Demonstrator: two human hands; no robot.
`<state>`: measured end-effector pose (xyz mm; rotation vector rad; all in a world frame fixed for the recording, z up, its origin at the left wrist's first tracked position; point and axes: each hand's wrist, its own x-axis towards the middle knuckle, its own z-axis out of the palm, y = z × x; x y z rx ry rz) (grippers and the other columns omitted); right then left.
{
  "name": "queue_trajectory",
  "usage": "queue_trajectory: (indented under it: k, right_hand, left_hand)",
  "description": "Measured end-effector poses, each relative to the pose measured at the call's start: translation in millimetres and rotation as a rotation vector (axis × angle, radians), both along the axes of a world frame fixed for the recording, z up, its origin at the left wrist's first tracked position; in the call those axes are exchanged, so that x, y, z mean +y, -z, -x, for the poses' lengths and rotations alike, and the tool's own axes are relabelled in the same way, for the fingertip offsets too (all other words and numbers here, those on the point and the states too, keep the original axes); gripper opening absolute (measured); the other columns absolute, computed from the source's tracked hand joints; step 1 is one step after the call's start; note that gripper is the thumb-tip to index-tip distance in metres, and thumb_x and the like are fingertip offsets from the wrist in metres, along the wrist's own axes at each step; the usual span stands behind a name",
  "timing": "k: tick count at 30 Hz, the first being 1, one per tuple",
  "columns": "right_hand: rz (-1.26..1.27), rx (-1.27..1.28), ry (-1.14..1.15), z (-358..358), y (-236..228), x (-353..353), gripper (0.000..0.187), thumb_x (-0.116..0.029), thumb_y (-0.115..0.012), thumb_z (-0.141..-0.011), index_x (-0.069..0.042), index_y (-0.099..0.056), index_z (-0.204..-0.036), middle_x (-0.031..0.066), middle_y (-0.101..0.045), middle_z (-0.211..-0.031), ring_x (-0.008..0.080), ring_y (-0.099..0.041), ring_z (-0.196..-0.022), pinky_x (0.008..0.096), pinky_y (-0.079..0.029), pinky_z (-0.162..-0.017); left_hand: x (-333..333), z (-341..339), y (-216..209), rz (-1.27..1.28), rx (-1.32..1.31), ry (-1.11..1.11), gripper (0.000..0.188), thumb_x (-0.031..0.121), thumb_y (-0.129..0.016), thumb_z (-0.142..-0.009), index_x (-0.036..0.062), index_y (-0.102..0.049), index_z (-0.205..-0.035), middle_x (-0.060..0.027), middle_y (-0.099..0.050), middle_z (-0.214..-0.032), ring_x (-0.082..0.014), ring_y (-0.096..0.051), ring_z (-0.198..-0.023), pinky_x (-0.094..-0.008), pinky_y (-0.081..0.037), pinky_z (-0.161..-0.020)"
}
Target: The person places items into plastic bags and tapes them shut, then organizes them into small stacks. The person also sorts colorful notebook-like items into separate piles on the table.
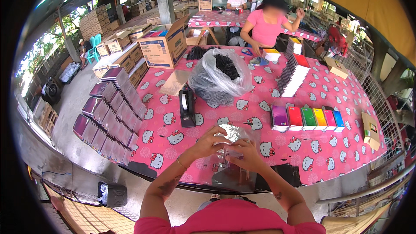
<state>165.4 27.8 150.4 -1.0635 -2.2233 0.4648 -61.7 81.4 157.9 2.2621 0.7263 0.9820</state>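
In front of me, over the near edge of the table, my left hand point(211, 142) and my right hand point(245, 152) are close together. Both have their fingers pinched on a clear plastic bag point(234, 132), whose far part glints with light. More clear plastic lies on the table below the hands, and I cannot make out whether anything is inside it. Just beyond the left hand stands a black tape dispenser point(187, 112). Farther off, a large see-through sack point(207, 78) full of black strips sits beside a flat brown cardboard piece point(174, 82).
Stacked purple notebooks point(106, 119) rise at the left edge. On the right are a row of small coloured notebooks point(307, 118) and a tall notebook stack point(292, 76). An open carton point(164, 47) stands at the far left; a person in pink point(268, 30) works across the table.
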Motion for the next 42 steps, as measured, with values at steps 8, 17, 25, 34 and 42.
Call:
queue_trajectory:
  k: [8, 17, 25, 34, 42]
  right_hand:
    - [0.127, 0.232, 0.112, -46, 25, 4, 0.056, -0.039, -0.082, -0.075, -0.014, -0.066, -0.122, 0.0095, -0.056, -0.127, 0.0326, -0.050, -0.121, 0.0490, -0.037, -0.100]
    - [0.048, 0.043, -0.176, -45, 58, 5, 0.049, -0.032, -0.080, -0.079, -0.015, -0.067, -0.123, 0.0151, -0.038, -0.151, 0.0381, -0.034, -0.140, 0.0500, -0.029, -0.113]
    - [0.363, 0.535, -0.252, -45, 60, 19, 0.038, -0.021, -0.074, -0.087, -0.009, -0.068, -0.123, 0.0139, -0.036, -0.152, 0.0276, -0.040, -0.136, 0.0427, -0.037, -0.108]
    - [0.474, 0.529, -0.083, -27, 69, 70, 0.022, -0.012, -0.073, -0.088, -0.001, -0.065, -0.105, 0.0057, -0.059, -0.115, 0.0110, -0.058, -0.096, 0.0271, -0.049, -0.081]
    - [0.759, 0.509, -0.259, -33, 43, 70, 0.025, -0.019, -0.075, -0.089, -0.002, -0.066, -0.104, 0.0000, -0.061, -0.098, 0.0082, -0.057, -0.087, 0.0248, -0.048, -0.077]
  left_hand:
    - [6, 3, 3, -0.086, 0.066, -0.034, 0.027, 0.004, -0.079, -0.073, 0.0174, -0.076, -0.096, -0.0068, -0.057, -0.128, -0.0283, -0.050, -0.120, -0.0388, -0.044, -0.097]
    - [18, -39, 32, -0.309, 0.170, -0.007, 0.026, 0.018, -0.079, -0.078, 0.0183, -0.071, -0.103, -0.0120, -0.045, -0.144, -0.0401, -0.040, -0.133, -0.0518, -0.034, -0.108]
    - [22, -51, 62, 0.144, -0.106, -0.266, 0.083, 0.031, -0.080, -0.080, -0.0025, -0.038, -0.143, -0.0239, -0.046, -0.141, -0.0384, -0.045, -0.132, -0.0465, -0.038, -0.109]
    - [12, -33, 72, 0.738, -0.211, -0.107, 0.036, 0.018, -0.072, -0.091, -0.0008, -0.065, -0.121, -0.0059, -0.066, -0.111, -0.0107, -0.060, -0.099, -0.0270, -0.051, -0.086]
    - [-9, -51, 30, 0.052, -0.086, -0.320, 0.029, 0.015, -0.071, -0.090, -0.0020, -0.068, -0.113, -0.0177, -0.068, -0.113, -0.0256, -0.066, -0.100, -0.0336, -0.051, -0.091]
